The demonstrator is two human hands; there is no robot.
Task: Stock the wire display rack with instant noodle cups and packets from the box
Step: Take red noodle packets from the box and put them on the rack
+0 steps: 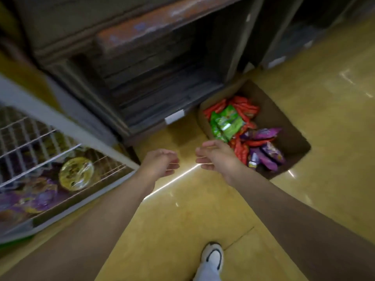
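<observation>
above the floor (pixel 182 209), both hands' fingers (pixel 172 166) hang loosely curled (empty).

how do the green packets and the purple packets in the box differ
The green packets lie near the middle of the cardboard box, on top of the red packets. The purple packets sit at the end nearer the person, and more of them show. Both are glossy, loosely piled, and untouched by either hand.

Shop: wire display rack (pixel 40 151), shelving (pixel 154 82)
</observation>
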